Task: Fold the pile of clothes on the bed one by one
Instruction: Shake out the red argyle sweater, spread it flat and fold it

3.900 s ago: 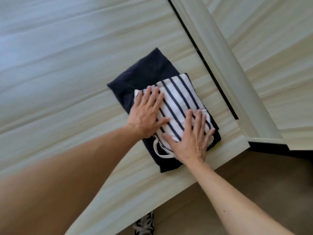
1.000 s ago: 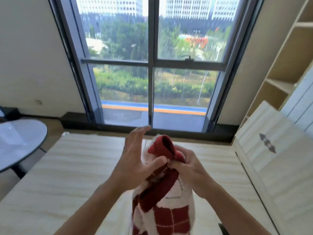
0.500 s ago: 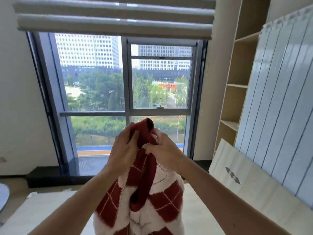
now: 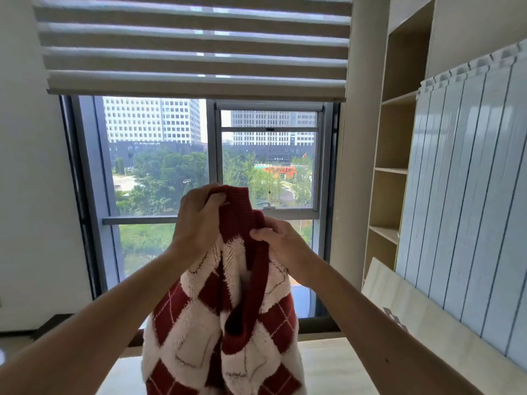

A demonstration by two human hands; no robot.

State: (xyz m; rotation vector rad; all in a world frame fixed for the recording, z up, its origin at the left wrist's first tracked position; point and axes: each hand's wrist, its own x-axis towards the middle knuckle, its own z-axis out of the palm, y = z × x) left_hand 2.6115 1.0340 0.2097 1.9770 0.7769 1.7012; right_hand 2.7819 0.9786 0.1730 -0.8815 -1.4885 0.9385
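A fuzzy red and white argyle sweater hangs in the air in front of me, its red ribbed edge bunched at the top. My left hand grips that red edge on the left side. My right hand pinches the same edge just to the right and slightly lower. The sweater's lower part runs out of the frame at the bottom. A strip of the pale bed surface shows below it. No other clothes are in view.
A large window with a half-lowered blind fills the wall ahead. Open wooden shelves stand at the right, beside a pale blue panelled board and a leaning light wooden panel.
Earlier both hands pressed flat on a folded striped garment atop a dark one. Since then they picked up the red sweater and raised it; my view tilted up toward the window.
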